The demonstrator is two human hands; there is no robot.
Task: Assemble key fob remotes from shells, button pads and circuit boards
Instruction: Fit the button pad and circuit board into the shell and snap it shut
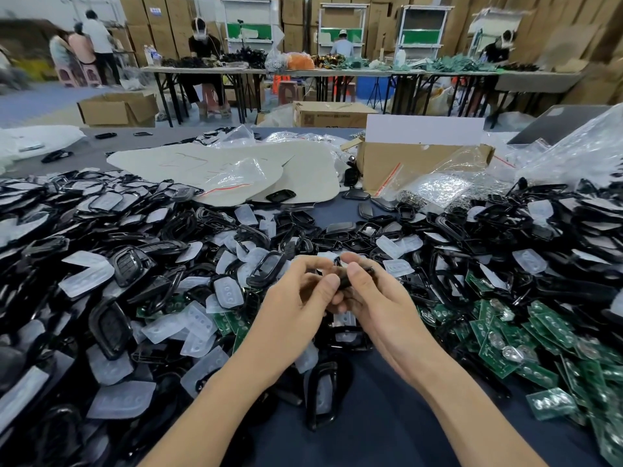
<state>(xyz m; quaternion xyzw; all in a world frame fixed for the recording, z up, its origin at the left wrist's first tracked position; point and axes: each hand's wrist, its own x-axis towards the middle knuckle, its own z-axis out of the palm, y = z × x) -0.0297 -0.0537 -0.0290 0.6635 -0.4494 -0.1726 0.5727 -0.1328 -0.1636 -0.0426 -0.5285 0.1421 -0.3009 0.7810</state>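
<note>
Both hands meet over the middle of the table and pinch one small black key fob shell [347,280] between them. My left hand [300,294] curls its fingers round the shell's left side. My right hand [374,294] holds the right side, thumb on top. Most of the shell is hidden by fingers. Black shells [118,267] and translucent white button pads [87,274] lie piled to the left and ahead. Green circuit boards [499,348] are heaped to the right.
An open cardboard box [421,163] and crinkled plastic bags [455,187] stand at the back right. Pale sheets [219,163] lie behind the piles. A black shell frame [322,392] rests on the dark cloth between my forearms. People work at far tables.
</note>
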